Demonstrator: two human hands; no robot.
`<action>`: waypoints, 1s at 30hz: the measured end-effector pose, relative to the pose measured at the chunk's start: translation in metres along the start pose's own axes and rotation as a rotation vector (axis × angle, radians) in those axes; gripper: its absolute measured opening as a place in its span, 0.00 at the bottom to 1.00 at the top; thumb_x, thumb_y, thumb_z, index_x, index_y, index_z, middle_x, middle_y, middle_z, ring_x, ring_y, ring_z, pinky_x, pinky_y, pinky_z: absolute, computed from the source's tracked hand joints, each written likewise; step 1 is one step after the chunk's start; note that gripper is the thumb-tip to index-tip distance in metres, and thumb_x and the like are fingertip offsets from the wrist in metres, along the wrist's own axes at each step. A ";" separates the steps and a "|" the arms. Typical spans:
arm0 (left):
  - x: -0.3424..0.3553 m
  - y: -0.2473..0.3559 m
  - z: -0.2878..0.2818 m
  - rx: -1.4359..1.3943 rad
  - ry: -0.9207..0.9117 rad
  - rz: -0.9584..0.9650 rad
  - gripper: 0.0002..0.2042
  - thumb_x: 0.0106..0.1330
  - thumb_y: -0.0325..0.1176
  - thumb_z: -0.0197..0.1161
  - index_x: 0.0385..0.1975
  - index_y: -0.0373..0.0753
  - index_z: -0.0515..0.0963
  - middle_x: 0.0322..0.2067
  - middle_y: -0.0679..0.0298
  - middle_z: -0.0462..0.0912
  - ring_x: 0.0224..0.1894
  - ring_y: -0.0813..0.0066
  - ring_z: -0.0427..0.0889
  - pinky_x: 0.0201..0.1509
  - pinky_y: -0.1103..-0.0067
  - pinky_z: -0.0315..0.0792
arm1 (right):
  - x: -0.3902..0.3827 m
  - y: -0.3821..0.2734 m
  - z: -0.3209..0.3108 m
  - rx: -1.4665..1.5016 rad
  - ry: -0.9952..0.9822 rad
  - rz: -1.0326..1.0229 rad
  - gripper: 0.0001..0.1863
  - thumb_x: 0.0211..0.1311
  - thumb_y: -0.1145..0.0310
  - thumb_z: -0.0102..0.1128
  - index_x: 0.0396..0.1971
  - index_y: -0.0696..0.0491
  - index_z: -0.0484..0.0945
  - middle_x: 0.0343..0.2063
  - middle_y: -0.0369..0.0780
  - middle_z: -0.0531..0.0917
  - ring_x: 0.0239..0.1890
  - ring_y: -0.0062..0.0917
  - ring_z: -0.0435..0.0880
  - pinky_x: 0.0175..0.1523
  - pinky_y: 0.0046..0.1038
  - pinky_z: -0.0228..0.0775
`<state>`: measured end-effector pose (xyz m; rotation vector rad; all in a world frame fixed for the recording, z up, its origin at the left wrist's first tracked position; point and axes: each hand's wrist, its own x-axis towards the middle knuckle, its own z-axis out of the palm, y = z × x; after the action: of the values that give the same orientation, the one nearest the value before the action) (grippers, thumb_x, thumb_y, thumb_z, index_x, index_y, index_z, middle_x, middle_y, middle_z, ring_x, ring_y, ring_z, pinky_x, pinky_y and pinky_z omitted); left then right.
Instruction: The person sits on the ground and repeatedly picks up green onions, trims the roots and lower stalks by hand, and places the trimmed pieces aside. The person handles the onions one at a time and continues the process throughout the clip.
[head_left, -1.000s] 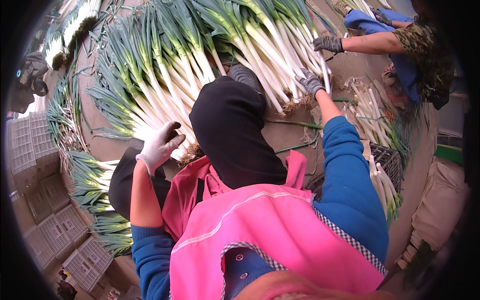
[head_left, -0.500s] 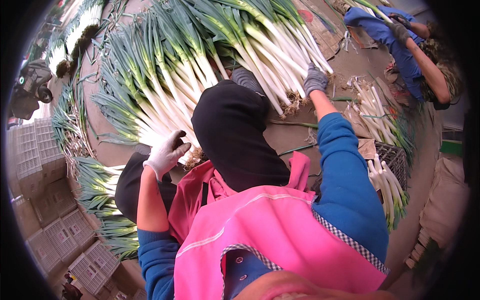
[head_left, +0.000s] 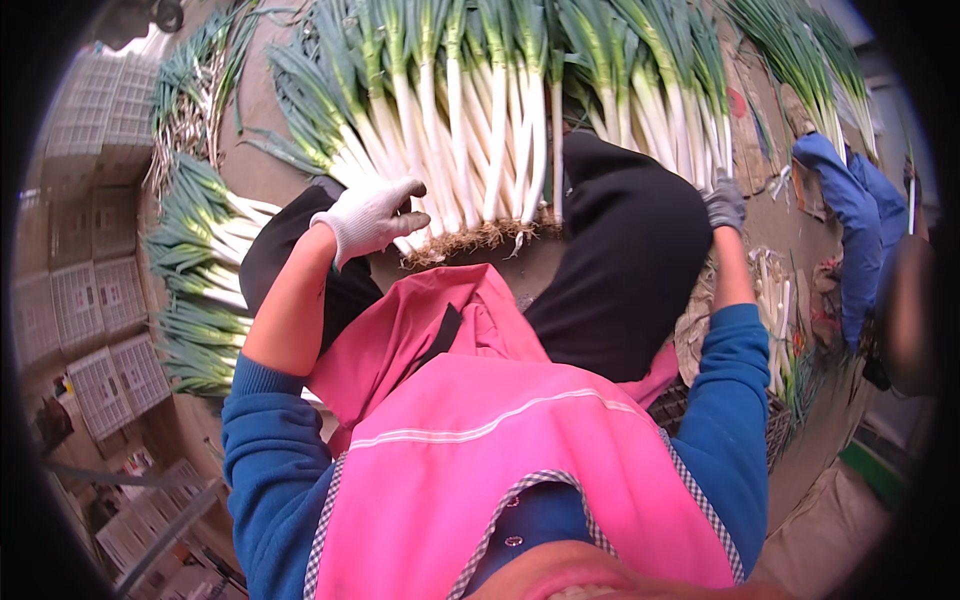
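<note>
A wide row of leeks (head_left: 495,150) lies before me, white stalks and roots toward me, green leaves pointing away. My left hand (head_left: 372,215), in a pale glove with darker fingertips, hovers at the root ends on the row's left side. Its thumb and fingers are apart, with nothing between them. Beside my right knee, my right hand (head_left: 724,203), in a grey glove, is curled at the lower end of a leek (head_left: 722,130) on the right-hand pile. My knee partly hides that pile's root ends.
Smaller leek bunches (head_left: 205,280) lie at the left, near stacked pale crates (head_left: 90,285). At the right are trimmed stalks (head_left: 770,290) and a dark crate (head_left: 777,425). A person in blue trousers (head_left: 850,215) is at the far right. Cardboard (head_left: 742,105) lies on the floor.
The view has turned, shifting the leeks rightward in the picture. My right hand remains at the right pile's root ends; my left hand stays over the left root ends, its fingers still apart.
</note>
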<state>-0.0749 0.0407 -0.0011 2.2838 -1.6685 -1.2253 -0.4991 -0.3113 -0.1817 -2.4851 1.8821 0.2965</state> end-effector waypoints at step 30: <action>0.002 -0.037 -0.006 -0.335 0.526 0.074 0.18 0.64 0.44 0.51 0.45 0.35 0.71 0.38 0.47 0.78 0.42 0.50 0.77 0.45 0.68 0.71 | -0.113 -0.404 -0.076 1.552 -0.801 0.000 0.11 0.57 0.72 0.58 0.36 0.56 0.66 0.20 0.38 0.74 0.16 0.22 0.72 0.18 0.26 0.68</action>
<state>-0.0420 0.0516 -0.0156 2.0719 -1.2406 -0.7266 -0.1320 -0.1009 -0.1322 -1.0315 0.9788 -0.1519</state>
